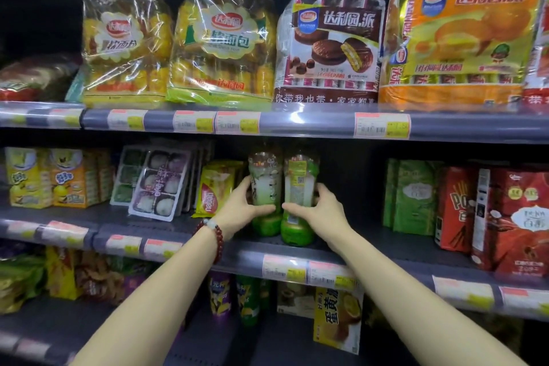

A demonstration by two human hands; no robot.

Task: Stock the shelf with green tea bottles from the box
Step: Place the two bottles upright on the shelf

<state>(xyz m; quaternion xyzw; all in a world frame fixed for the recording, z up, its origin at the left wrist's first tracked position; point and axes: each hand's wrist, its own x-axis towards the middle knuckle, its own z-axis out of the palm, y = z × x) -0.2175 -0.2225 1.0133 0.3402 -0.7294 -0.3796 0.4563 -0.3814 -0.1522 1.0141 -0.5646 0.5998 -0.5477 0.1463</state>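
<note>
Left bottle (265, 187): a green tea bottle, upright, standing on the middle shelf (386, 246) in the gap between a yellow snack packet (215, 187) and green boxes (413, 196); its cap is disappearing into shadow under the shelf above.
Right bottle (299, 199): upright too, touching the left bottle or just beside it, sitting slightly nearer the shelf's front edge.
Left hand (242, 208): wrapping the left bottle's lower label, thumb lying across the front, fingers curling round the far side; a red bead bracelet (214, 235) is sitting on the wrist.
Right hand (319, 208): gripping the right bottle the same way, thumb in front, fingertips hooking round its right side.
Arms: both are reaching forward and up from the bottom of the view, converging on the pair.
Step in hand: setting the pair down on the shelf, as I am reading it; whether the bases are bearing fully cannot be told.
Next move: calling for loosening both grips without tipping the bottles, then drawing the hands straight back.
Box: not showing in this view.
Room left: open shelf is lying to the right of the bottles.
</note>
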